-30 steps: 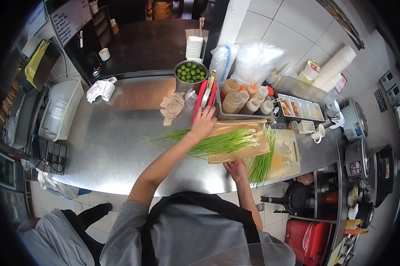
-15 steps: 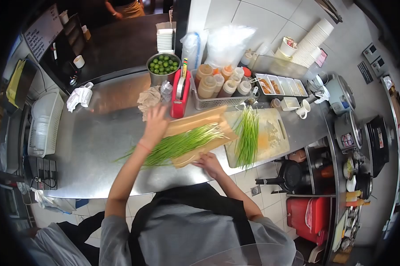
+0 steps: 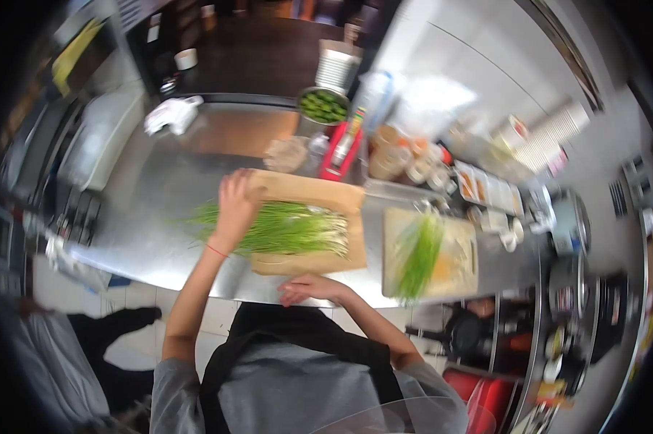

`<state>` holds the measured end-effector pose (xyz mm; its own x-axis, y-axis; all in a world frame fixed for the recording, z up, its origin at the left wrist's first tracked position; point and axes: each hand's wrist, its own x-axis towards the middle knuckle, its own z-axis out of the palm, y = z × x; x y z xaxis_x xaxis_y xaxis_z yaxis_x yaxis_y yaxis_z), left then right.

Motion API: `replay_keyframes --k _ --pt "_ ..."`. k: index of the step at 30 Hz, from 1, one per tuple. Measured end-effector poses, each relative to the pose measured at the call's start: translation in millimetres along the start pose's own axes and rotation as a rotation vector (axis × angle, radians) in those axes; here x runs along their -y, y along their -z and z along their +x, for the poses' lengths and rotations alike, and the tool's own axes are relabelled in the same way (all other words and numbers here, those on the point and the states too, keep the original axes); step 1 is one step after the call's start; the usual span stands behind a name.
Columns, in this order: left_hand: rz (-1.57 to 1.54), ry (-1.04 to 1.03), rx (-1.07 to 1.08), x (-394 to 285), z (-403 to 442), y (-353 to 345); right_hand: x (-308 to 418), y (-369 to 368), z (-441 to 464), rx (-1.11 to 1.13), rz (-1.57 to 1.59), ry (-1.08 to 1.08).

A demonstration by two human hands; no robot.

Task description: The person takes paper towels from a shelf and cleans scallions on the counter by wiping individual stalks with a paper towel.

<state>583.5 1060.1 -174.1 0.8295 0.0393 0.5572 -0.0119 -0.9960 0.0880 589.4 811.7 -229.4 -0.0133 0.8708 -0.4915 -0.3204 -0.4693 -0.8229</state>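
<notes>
A bundle of long green chives (image 3: 290,230) with pale root ends lies across a sheet of brown paper (image 3: 304,188) on the steel counter. At the paper's upper left corner is my left hand (image 3: 238,206), its fingers stretched out over the edge and the chives' green tips beneath it. My right hand (image 3: 310,288) is just below the paper's lower edge, at the counter's front, with loosely bent fingers apart and nothing in them. Another bunch of chives (image 3: 422,257) lies on a pale cutting board (image 3: 395,224) to the right.
Behind the paper stand a red tape dispenser (image 3: 341,152), a crumpled brown paper (image 3: 286,153) and a pot of small green limes (image 3: 323,106). Blurred squeeze bottles (image 3: 391,155) fill a basket at back right. A white cloth (image 3: 173,116) lies back left. Another person's dark-clothed leg (image 3: 116,340) shows lower left.
The brown paper now lies straighter, turned from its slant, with the chives nearly level. My left hand has moved down onto its corner. The right hand is off the paper's edge. The view has shifted.
</notes>
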Motion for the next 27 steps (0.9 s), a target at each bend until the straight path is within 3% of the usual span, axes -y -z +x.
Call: replay_keyframes --k 6,13,21,24,27 --pt "-0.155 0.078 0.091 14 -54 48 49 3 15 0.005 -0.056 0.067" --pt "-0.116 0.102 0.068 103 -82 92 98 -33 94 0.016 0.001 0.107" --pt "-0.047 0.160 -0.099 260 -79 212 158 -133 270 0.160 -0.218 0.110" --pt "0.039 0.163 -0.220 318 -67 265 135 -153 369 0.267 -0.344 0.328" --pt "0.160 0.087 -0.380 378 -30 309 117 -175 438 0.046 -0.594 0.406"
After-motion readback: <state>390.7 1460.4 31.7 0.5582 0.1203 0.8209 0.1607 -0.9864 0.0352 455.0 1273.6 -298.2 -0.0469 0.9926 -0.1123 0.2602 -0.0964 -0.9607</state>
